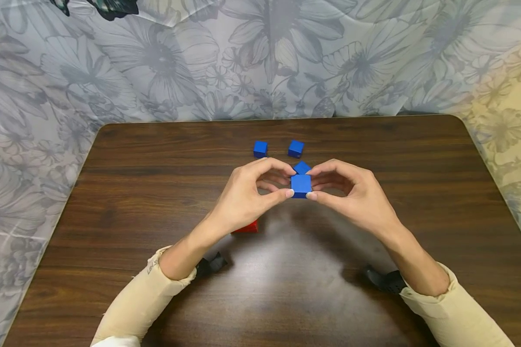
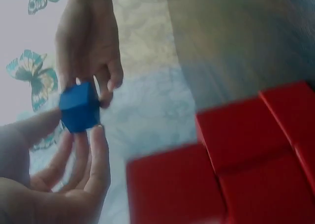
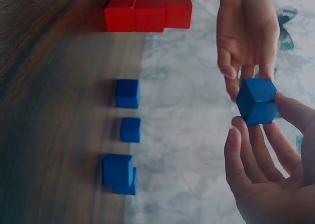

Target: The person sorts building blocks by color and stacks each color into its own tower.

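Note:
A blue cube is held up off the table between both hands. My left hand pinches its left side with thumb and fingertips, and my right hand pinches the right side the same way. In the right wrist view the held cube shows several faces, with the right hand below it. The left wrist view has the cube between the left hand and the opposite hand. Just behind it in the head view, another blue block is partly covered.
Two blue cubes, one at left and one at right, stand farther back on the brown table. Several red blocks sit in a row; the left forearm mostly hides them in the head view. A flowered cloth hangs behind.

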Motion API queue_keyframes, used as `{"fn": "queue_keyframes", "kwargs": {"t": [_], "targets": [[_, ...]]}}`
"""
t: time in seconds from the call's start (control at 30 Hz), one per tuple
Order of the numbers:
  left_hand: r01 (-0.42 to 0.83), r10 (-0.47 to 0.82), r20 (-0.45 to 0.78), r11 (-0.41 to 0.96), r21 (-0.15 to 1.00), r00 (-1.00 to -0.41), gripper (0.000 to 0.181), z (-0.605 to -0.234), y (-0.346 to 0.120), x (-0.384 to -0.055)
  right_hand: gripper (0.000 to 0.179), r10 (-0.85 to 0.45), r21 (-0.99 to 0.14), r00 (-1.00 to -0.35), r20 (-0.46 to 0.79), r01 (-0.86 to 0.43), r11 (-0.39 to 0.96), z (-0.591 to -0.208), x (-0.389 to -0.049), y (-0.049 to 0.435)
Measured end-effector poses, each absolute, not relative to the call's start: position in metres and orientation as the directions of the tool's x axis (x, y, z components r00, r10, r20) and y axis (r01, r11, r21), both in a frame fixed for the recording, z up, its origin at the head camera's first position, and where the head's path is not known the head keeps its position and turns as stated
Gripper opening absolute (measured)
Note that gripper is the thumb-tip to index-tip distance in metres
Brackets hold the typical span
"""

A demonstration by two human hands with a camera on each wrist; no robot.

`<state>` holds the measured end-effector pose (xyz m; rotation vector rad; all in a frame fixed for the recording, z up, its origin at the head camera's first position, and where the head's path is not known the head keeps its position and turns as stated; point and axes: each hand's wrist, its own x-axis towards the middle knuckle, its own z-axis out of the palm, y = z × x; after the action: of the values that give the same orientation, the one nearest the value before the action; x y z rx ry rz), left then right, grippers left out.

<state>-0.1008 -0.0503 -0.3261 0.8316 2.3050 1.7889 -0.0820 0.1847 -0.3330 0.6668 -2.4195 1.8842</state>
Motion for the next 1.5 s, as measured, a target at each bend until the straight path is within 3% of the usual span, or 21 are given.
{"fn": "queue_keyframes", "kwargs": {"t": [0.73,1.2,1.5], "targets": [[0.296,0.426,0.185,0.211,0.931,-0.886,0.032,-0.344,-0.017,-0.074,0.035,-0.348,-0.92,-0.919,0.184,-0.286,0.269,-0.349,-0.066,0.213],[0.255,0.379,0.121,0.324,0.911,-0.917,0.034,-0.363,-0.006,-0.064,0.031,-0.353,-0.926,-0.929,0.114,-0.228,0.3,-0.367,-0.066,0.216],[0.206,0.387,0.067,0.329,0.922,-0.92,0.032,-0.377,-0.003,-0.059,0.029,-0.361,-0.882,-0.928,0.093,-0.246,0.403,-0.383,-0.065,0.22]]}}
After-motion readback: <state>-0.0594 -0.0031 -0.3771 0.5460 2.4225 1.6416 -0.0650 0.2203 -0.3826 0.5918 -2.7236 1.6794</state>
